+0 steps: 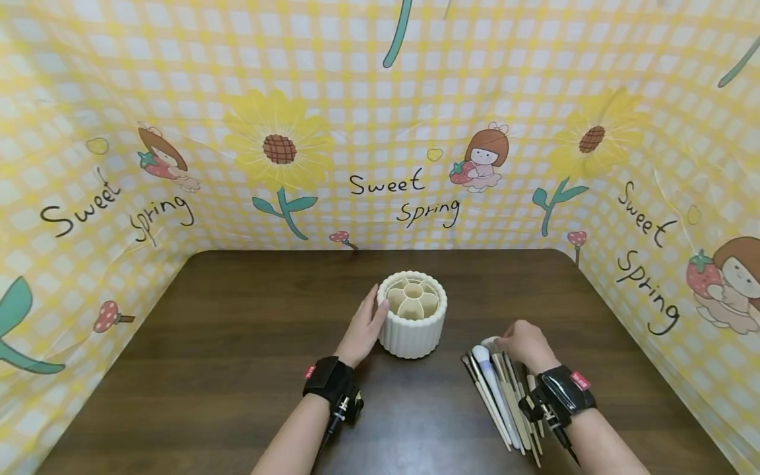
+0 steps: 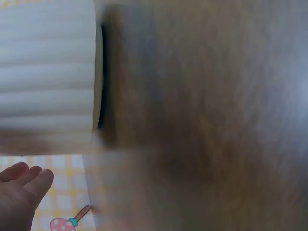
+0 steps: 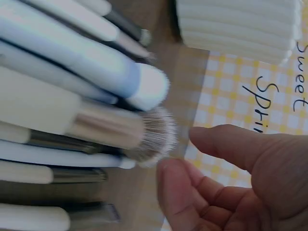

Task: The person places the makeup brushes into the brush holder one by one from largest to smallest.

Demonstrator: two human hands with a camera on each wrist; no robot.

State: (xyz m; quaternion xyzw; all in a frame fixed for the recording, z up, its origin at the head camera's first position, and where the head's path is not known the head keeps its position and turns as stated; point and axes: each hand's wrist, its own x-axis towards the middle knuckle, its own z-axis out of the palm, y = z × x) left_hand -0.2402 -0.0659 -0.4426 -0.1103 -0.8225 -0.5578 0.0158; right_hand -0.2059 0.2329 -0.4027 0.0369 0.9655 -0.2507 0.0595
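The likeliest trouble, as I judge it, lies with the brushes (image 1: 494, 389): they lie side by side and partly overlapping on the bench (image 1: 267, 316), so a pinch at the fluffy brush (image 3: 113, 122) could drag or roll its neighbours along. Gripping by the bristles, which sit nearest the fingertips, could also splay them or let the handle slip. The right hand (image 1: 528, 344) has thumb and forefinger apart at that tip with nothing between them, its other fingers curled. The left hand (image 1: 359, 326) rests against the near left side of the ribbed holder (image 1: 411, 340), fingers fairly straight and thumb by the rim; a careless push there could slide or tip it (it stands upright, left of the brushes, and looks steady enough).

By count: one holder, with one round central compartment and several around it, too small to number surely; two hands; two black wrist straps (image 1: 328, 379), one per arm; and at least nine brushes, though the overlap hides a firm total.
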